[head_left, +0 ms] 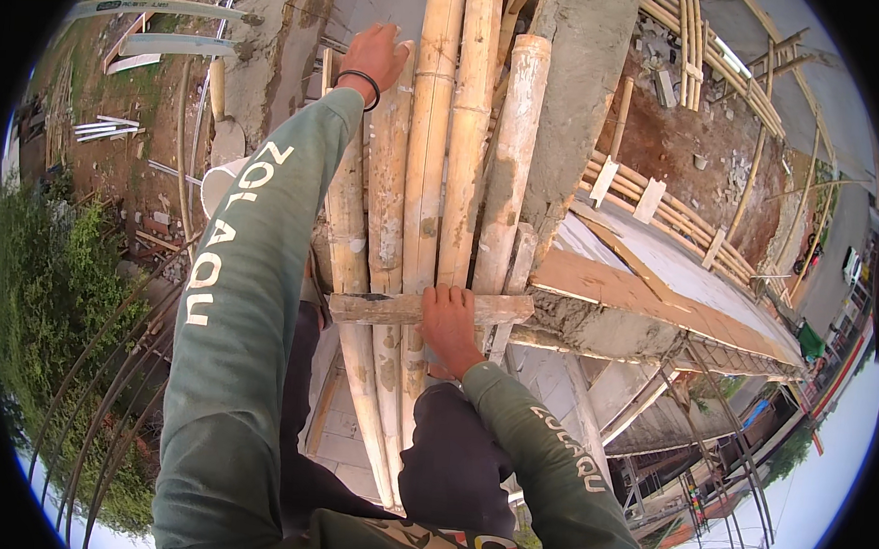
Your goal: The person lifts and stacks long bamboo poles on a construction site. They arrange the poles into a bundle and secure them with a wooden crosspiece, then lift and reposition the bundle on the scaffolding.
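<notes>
My right hand (450, 325) is closed over a short wooden crosspiece (375, 309), its fingers curled across the top edge. The crosspiece lies across several long bamboo poles (424, 177) that run away from me side by side. Farther off to the left, my left hand (377, 61), a black band (361, 81) at its wrist, is stretched over the far end of a left-hand pole. Its fingers are curled, and whatever they hold is hidden beneath them. Grey smears mark a shorter, thick bamboo pole (513, 151) on the right.
Rough concrete beams (586, 96) flank the poles. Plywood panels (642, 291) lie lower right, above rows of bamboo. Bent steel bars (101, 408) stick up at left, near a white pipe end (218, 184). Below my legs shows a paved floor (342, 436), well beneath the poles.
</notes>
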Demonstrator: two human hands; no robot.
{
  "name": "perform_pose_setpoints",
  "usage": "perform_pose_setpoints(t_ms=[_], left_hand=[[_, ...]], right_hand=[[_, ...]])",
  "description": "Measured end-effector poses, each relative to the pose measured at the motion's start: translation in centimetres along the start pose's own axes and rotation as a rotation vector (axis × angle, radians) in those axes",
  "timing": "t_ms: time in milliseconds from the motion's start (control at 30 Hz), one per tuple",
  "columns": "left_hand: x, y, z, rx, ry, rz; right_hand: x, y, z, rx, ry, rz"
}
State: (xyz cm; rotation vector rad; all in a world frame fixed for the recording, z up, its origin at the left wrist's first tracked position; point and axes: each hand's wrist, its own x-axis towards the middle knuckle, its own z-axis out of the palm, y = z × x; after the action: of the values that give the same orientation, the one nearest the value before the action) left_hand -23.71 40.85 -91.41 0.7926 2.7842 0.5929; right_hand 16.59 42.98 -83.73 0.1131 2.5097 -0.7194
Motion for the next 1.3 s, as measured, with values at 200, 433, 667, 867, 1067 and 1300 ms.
perform_pose_setpoints(t_ms=[200, 433, 667, 867, 1067, 1300], left_hand=[[0.6, 0.1, 3.1, 0.064, 0.086, -0.048], [2.3, -0.5, 6.5, 0.121, -0.01, -0.21], [3.1, -3.5, 9.5, 0.526, 0.034, 0.115], [4.5, -5.2, 10.1, 0.506, 0.019, 0.224], [4.4, -4.8, 9.8, 0.48, 0.069, 0.201], [3.5, -2.4, 7.8, 0.564, 0.022, 0.156]], right_hand=[[0.2, 0.9, 0.2, 0.066, 0.056, -0.057], [1.2, 1.9, 0.7, 0.122, 0.085, -0.15], [1.5, 2.2, 0.3, 0.109, -0.056, -0.126], [1.6, 2.3, 0.5, 0.156, -0.064, -0.114], [1.7, 2.0, 0.0, 0.133, -0.025, -0.104], [2.9, 1.2, -0.5, 0.11, -0.213, -0.081]])
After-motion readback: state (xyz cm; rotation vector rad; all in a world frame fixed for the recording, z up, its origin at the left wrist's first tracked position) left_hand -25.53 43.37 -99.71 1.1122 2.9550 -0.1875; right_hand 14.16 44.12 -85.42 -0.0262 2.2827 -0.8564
